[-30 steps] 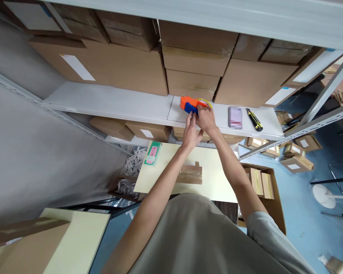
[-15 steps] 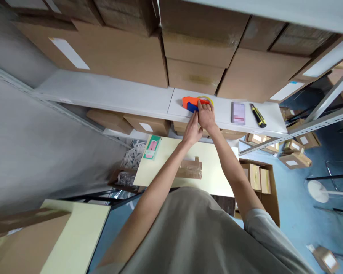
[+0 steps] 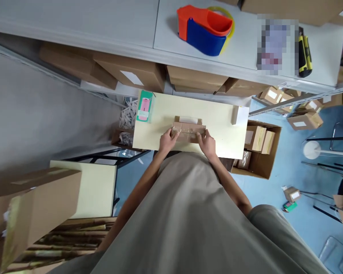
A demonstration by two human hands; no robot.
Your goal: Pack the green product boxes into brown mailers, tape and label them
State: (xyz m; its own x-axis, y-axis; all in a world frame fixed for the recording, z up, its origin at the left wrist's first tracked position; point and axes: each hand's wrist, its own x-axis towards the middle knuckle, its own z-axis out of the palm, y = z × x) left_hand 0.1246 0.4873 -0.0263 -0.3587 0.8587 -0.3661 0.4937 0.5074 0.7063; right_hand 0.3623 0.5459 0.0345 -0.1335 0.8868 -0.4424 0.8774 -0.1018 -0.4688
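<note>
At the front of the pale yellow table [image 3: 223, 140], my left hand [image 3: 167, 140] grips the left end of a small brown cardboard box [image 3: 185, 131] wrapped in shiny clear tape. My right hand [image 3: 207, 145] holds its right end, thumb on top like the left one. Just behind the box's upper face shows a brown part with a white label [image 3: 188, 120]; whether it belongs to the same box I cannot tell. On the shelf above lies an orange and blue tape dispenser [image 3: 204, 36], out of both hands, with a yellow ring beside it.
A green box with a pink picture [image 3: 143, 108] lies at the table's left, a small white box [image 3: 240, 115] at its right. The grey shelf [image 3: 103, 26] holds a black and yellow utility knife [image 3: 305, 55]. An open carton [image 3: 271, 160] with smaller boxes stands right of the table.
Both hands have left the orange and blue tape dispenser on the shelf and come down to the table, where they now hold the cardboard box. The view has tilted downward.
</note>
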